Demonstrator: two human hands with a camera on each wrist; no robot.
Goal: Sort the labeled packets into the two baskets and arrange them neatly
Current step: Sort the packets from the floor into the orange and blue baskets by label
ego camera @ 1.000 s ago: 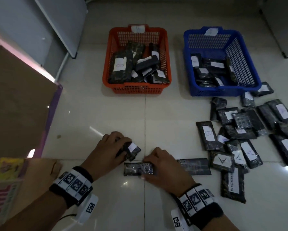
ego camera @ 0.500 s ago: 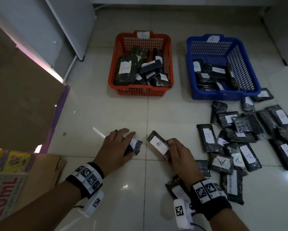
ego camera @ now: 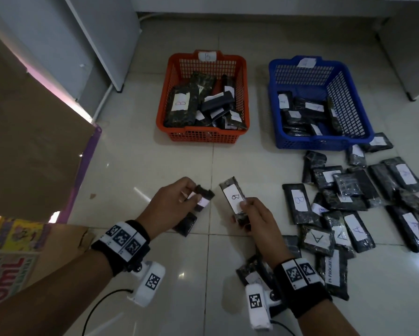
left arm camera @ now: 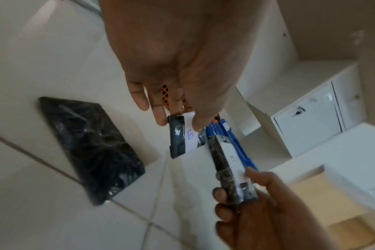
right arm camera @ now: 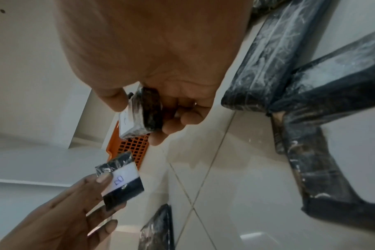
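Observation:
My left hand (ego camera: 177,204) pinches a small black packet (ego camera: 202,197) with a white label marked B (left arm camera: 189,135), lifted off the floor. Beside it my right hand (ego camera: 254,219) grips a longer black packet (ego camera: 235,198) by its near end, its B label facing up. Another dark packet (ego camera: 185,224) lies on the tile under the left hand. The orange basket (ego camera: 203,137) tagged B and the blue basket (ego camera: 310,141) tagged A stand at the far side, each holding several packets. A pile of loose packets (ego camera: 349,204), labelled A or B, is spread on the right.
A brown cardboard sheet (ego camera: 33,151) leans at the left above colourful boxes (ego camera: 12,258). White cabinets (ego camera: 99,37) stand behind the baskets, with another (ego camera: 410,57) at the far right. More packets (ego camera: 334,275) lie by my right wrist. Cables trail from the wrist cameras.
Both hands have lifted their packets off the floor. The right hand's packet turned over, showing its B label, and rose further. The view tilted up toward the baskets.

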